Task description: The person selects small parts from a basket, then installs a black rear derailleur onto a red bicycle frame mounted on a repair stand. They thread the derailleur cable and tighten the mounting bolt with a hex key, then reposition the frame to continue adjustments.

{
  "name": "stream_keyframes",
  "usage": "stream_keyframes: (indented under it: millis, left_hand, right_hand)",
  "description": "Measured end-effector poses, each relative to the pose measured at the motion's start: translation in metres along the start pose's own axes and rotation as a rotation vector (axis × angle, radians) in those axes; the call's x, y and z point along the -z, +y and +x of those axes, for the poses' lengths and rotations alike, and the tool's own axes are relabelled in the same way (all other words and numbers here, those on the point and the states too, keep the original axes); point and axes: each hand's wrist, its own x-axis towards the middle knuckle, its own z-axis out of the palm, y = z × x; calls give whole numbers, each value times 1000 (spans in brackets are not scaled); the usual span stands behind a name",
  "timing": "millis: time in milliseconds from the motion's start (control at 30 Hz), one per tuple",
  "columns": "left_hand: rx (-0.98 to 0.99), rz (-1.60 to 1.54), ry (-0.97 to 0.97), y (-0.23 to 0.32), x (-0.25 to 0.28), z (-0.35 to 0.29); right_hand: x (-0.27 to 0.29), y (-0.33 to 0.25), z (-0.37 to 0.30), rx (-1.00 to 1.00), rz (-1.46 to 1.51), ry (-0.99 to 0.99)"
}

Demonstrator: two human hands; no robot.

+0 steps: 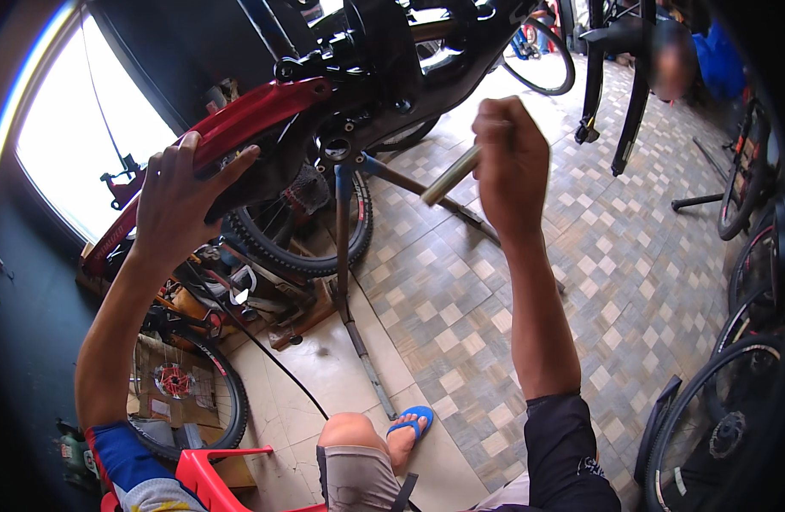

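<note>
A bicycle frame (426,94), black with a red rear arm (256,111), is held up across the top of the view. My left hand (175,200) lies over the red rear arm toward its far left end, gripping it with the fingers over its edge and the index finger stretched along it. To the right of the frame, my right hand (513,162) is closed in a fist round a short, dull metal rod (452,177). The rod's bare end points down and left, apart from the frame. A round open hole (337,148) shows in the frame's lower part.
A blue stand (344,222) rises under the frame, its legs spread on the tiled floor. Bicycle wheels (303,256) stand behind it. A red plastic chair (209,478) is low left. More wheels (717,410) line the right side. A fork (636,111) hangs upper right, near a person.
</note>
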Motion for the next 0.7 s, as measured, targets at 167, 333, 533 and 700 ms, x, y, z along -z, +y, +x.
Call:
stream_keyframes:
  millis: [167, 333, 533, 700]
  left_hand:
    - [40, -22, 44, 5, -8, -3]
    - [70, -12, 74, 9, -13, -7]
    - [76, 32, 93, 12, -23, -3]
    - [107, 18, 76, 13, -26, -1]
  right_hand:
    - [-43, -7, 32, 219, -797, -453]
    - [-76, -6, 48, 100, -1165, -618]
    - [-85, 0, 49, 86, -1260, -624]
    - [-85, 6, 49, 130, -1277, -610]
